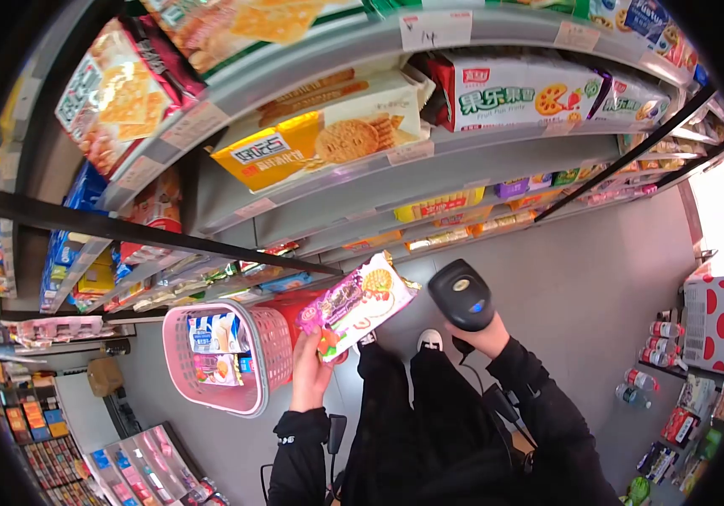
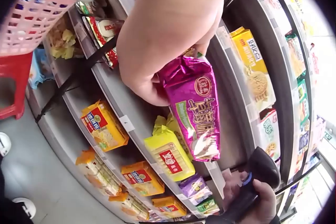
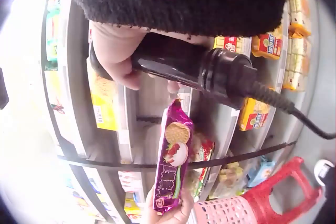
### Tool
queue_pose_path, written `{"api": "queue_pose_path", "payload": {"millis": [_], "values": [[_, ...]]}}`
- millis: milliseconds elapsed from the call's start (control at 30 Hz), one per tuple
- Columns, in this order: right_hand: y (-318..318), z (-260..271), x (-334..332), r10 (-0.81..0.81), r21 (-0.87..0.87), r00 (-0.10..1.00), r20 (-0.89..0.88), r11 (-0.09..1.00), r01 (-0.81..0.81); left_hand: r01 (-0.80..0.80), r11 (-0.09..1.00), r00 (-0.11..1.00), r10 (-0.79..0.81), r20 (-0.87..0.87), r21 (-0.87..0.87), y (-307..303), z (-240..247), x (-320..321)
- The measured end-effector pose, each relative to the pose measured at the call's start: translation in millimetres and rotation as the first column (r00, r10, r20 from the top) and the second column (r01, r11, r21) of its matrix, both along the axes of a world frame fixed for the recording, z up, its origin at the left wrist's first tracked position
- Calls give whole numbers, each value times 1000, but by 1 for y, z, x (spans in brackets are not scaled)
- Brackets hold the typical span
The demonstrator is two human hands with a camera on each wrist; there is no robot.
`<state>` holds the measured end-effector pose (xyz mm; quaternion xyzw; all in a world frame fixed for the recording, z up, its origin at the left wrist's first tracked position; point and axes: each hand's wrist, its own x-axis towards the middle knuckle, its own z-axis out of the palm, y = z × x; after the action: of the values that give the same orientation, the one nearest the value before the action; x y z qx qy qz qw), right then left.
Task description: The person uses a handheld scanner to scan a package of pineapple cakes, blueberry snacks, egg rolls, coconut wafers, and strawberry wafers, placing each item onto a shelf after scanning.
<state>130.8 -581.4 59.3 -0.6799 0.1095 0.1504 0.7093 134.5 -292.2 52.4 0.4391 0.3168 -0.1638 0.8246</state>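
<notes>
In the head view my left hand [image 1: 310,375] grips one end of a purple-and-white packet of biscuits [image 1: 366,304], its cookie picture facing up. The left wrist view shows the shiny purple side of this biscuit packet [image 2: 197,111], held at its upper end by the thumb and fingers. My right hand [image 1: 488,336] holds a black handheld barcode scanner [image 1: 461,295], fingers wrapped about its handle [image 3: 170,64]. From the handle's end runs a black cable [image 3: 302,121]. The scanner head is close to the packet's far end, with a gap between them.
A pink basket [image 1: 273,346] with several packets inside stands at left on a red stool [image 2: 13,85]. Shelves of biscuits [image 1: 328,139] curve across the front. Bottles [image 1: 642,379] and a red-dotted box [image 1: 716,325] stand on the right. My shoes [image 1: 430,340] are on the grey floor.
</notes>
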Motion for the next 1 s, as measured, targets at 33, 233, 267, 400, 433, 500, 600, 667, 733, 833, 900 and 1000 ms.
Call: {"api": "queue_pose_path", "payload": {"millis": [33,233,267,400,433,500,600,667,733,833,900,1000], "values": [[5,-7,5,37,-10,998,43,999,-37,-9,1000,1000,9,12,24,1,-8,5],[33,-52,27,171,-8,983,70,985,-171,99,981,995,-102,14,166,3,-30,38],[38,-66,29,158,34,983,89,986,-162,116,978,993,-117,-3,171,5,-34,44],[46,-93,42,195,3,972,127,980,-197,132,957,989,-145,32,259,13,-56,69],[49,-98,44,159,10,978,138,987,-162,116,953,990,-135,50,279,17,-64,75],[54,-99,52,139,54,980,141,987,-148,131,950,989,-146,33,283,22,-71,88],[64,-100,67,141,-107,950,279,988,-115,191,944,981,-196,-7,270,34,-88,109],[74,-112,78,148,-78,958,245,988,-133,223,932,974,-225,-27,287,37,-95,124],[88,-130,91,165,-160,914,370,981,-113,228,928,974,-220,-62,294,42,-103,138],[101,-151,104,186,-235,899,398,967,-96,249,910,966,-258,-17,331,54,-127,160],[113,-172,113,174,-293,888,426,955,-46,249,894,967,-252,-41,373,47,-125,174],[120,-178,119,126,-276,897,425,961,-4,280,868,954,-301,-14,410,57,-141,195]]}}
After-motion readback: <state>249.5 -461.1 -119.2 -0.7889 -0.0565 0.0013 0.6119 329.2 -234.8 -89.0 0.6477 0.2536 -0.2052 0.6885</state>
